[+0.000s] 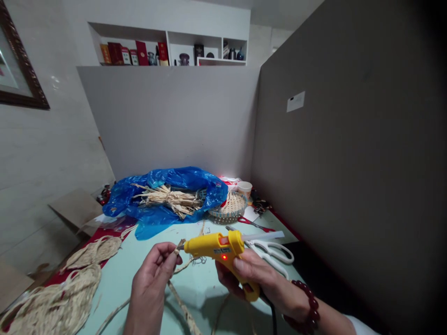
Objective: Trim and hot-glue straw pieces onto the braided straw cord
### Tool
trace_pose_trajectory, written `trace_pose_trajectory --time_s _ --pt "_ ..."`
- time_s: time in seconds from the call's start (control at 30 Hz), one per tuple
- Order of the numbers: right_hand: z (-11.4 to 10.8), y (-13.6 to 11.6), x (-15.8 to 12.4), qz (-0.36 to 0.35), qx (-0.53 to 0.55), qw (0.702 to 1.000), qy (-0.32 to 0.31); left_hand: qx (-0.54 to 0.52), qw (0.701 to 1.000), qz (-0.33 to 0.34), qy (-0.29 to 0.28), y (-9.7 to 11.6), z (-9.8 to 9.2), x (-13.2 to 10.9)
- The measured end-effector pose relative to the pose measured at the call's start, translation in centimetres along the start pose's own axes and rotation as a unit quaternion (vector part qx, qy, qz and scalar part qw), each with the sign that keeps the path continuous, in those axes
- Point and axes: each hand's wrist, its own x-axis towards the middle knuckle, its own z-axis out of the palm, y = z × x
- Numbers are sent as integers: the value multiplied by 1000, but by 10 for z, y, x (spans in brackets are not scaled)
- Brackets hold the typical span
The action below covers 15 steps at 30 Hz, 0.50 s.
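Observation:
A yellow hot glue gun with a lit red light is gripped in my right hand, its clear glue stick jutting out at the back. The gun's nozzle points left and meets the straw-coloured strip pinched by my left hand. Below that hand a twisted straw cord trails down across the table. Whether glue is coming out is too small to tell. White-handled scissors lie just behind my right hand.
A blue plastic bag holds a bundle of dried straw strips at the back. Beside it stand a round woven basket and a paper cup. Red-handled scissors lie nearby. Woven straw pieces sit left; grey partitions enclose the table.

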Motion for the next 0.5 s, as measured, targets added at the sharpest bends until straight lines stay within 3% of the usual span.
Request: trace_pose_trajectory --time_s 0.5 --pt "4 0 0 -13 15 1000 9 -4 1000 7 -1 -2 -2 2"
